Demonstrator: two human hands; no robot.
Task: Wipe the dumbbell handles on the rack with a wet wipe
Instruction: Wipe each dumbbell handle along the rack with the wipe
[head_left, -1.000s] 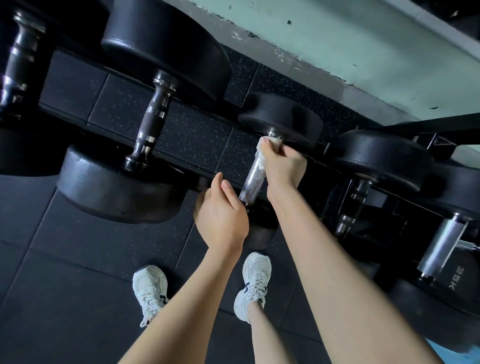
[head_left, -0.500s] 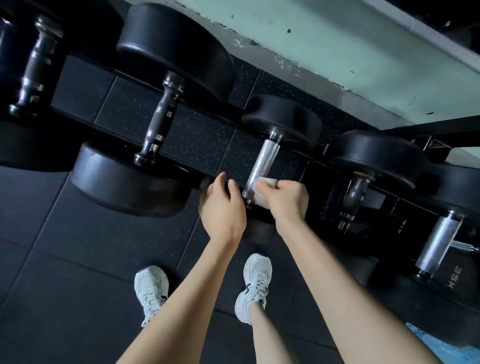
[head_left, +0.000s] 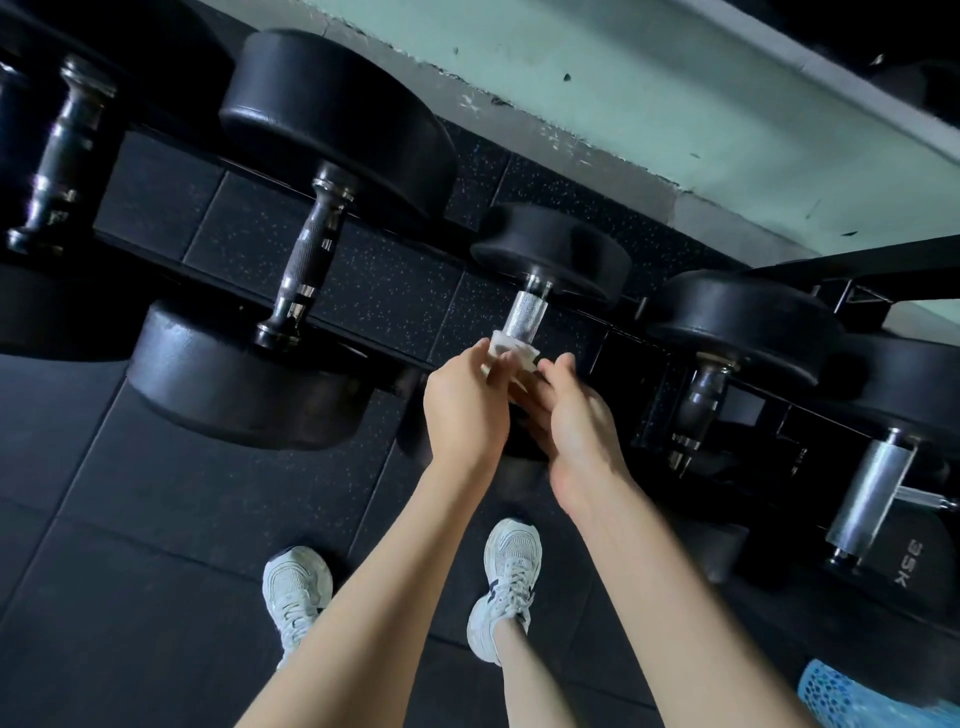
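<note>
Your left hand (head_left: 465, 410) pinches the left edge of the white wet wipe (head_left: 511, 353) between thumb and forefinger. Your right hand (head_left: 571, 421) meets it from the other side: the thumb lies against the wipe's right end and the fingers curl in under it, so both hands hold the wipe between them. The wipe is wrapped around the near end of the silver knurled handle (head_left: 524, 314) of a small dumbbell that sits about midway along the rack (head_left: 857, 257). The far part of that handle is bare and shiny up to the round black head (head_left: 550, 254). The near head is hidden behind your hands.

To the left on the rack lies a larger dumbbell with a dark knurled handle (head_left: 306, 265), and beyond it, at the left edge, another dark handle (head_left: 52, 156), blurred. To the right sits a dumbbell with a short dark handle (head_left: 701, 400). At the rack's right end is a thick silver handle (head_left: 867, 499) on a head marked 35K (head_left: 909, 564).

Under you are black rubber floor tiles (head_left: 130, 519) and your two white sneakers (head_left: 296, 587) (head_left: 506, 587). A pale green wall (head_left: 623, 78) runs behind the rack, and something blue with a mesh pattern (head_left: 852, 696) shows in the lower right corner.
</note>
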